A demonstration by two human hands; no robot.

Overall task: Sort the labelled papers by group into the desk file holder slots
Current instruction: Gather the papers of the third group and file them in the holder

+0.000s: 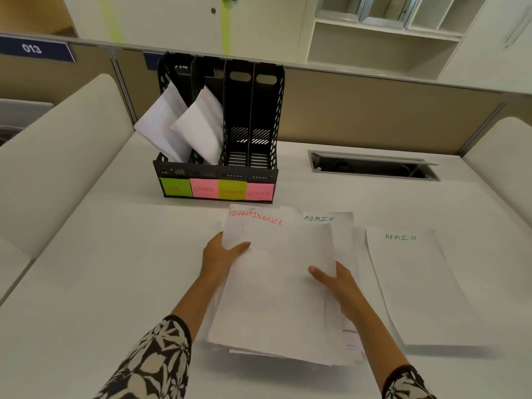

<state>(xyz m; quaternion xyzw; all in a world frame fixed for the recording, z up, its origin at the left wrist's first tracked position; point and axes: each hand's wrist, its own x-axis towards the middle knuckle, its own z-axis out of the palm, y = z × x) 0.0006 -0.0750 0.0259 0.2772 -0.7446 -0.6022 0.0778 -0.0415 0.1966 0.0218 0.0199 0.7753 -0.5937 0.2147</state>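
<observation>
A black desk file holder [253,116] with four slots stands at the back of the desk, its front bearing green and pink sticky labels [216,190]. White papers [184,125] lean in its two left slots; the two right slots look empty. Two sheets marked FINANCE [276,283] lie in front of me, gripped at the left edge by my left hand [221,251] and at the right edge by my right hand [335,280]. A sheet marked ADMIN [342,226] sticks out beneath them. Another ADMIN sheet [411,283] lies flat to the right.
A cable slot with an open lid [374,165] is cut into the white desk [100,269] at the back right. Beige partition panels [374,110] close off the back and both sides. A blue sign reading 013 [34,48] hangs at the upper left.
</observation>
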